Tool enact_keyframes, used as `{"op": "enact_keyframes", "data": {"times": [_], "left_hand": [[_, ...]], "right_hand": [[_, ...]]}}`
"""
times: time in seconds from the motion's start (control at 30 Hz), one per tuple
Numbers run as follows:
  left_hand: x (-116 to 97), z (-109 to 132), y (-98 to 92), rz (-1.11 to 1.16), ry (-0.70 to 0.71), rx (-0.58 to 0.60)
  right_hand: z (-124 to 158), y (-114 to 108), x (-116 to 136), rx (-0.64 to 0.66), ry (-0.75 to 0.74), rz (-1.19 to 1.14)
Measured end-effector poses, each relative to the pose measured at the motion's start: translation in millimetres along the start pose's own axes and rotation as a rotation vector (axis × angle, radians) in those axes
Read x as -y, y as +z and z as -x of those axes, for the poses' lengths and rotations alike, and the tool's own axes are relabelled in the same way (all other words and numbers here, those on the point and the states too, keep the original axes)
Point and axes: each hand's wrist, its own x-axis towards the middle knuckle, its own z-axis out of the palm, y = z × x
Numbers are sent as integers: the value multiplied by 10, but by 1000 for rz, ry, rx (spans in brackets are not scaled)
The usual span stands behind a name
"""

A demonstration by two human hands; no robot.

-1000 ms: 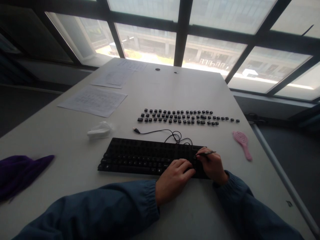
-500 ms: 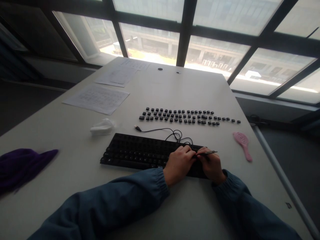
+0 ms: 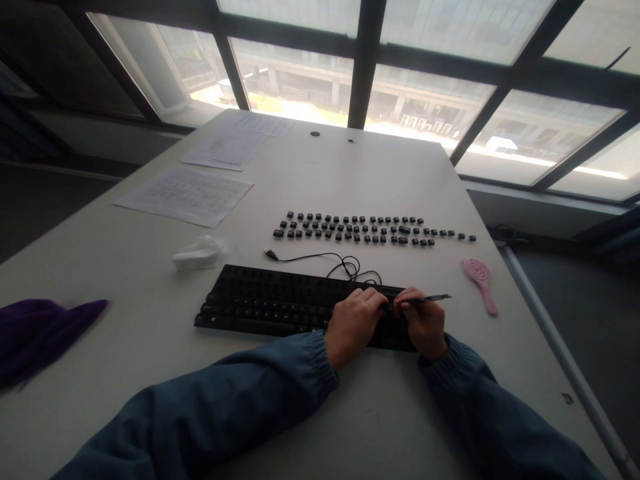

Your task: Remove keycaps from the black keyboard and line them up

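Observation:
A black keyboard (image 3: 270,310) lies on the white table in front of me. Its lower rows carry keycaps; the upper rows look bare of them. My left hand (image 3: 353,328) rests over its right part, fingers pinched together, and what they hold, if anything, is hidden. Just right of it, my right hand (image 3: 425,328) grips a slim, dark, pen-like tool (image 3: 437,297) that sticks out to the right; its other end is concealed by the fingers. Behind the keyboard, loose black keycaps (image 3: 405,230) stand in rows. The keyboard's cable (image 3: 310,256) lies loosely coiled between.
A pink hairbrush (image 3: 480,280) is near the table's right edge. To the left are a crumpled white plastic bag or tissue (image 3: 199,255) and a purple cloth (image 3: 45,333). Printed papers (image 3: 187,195) lie at the back left, with windows beyond the table.
My right hand has shifted slightly away from my left, and the tool points out further to the right. The whole view has moved a little; the loose keycaps look the same.

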Motion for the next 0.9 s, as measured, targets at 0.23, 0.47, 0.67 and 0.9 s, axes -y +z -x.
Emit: {"op": "enact_keyframes", "data": {"times": [0.23,0.47,0.67,0.9], "left_hand": [[18,23,-16,145,25,-33],[0,28,-30,212,-17,-67],[-22,53,-51,190,-42,-87],[9,41,-9,210,-70,-103]], "right_hand": [[-11,-14,13,28,-41,68],[-4,-6,70,-2,-52,39],[5,28,122,-145,50,52],[-17,-164,63,-46,29,147]]}}
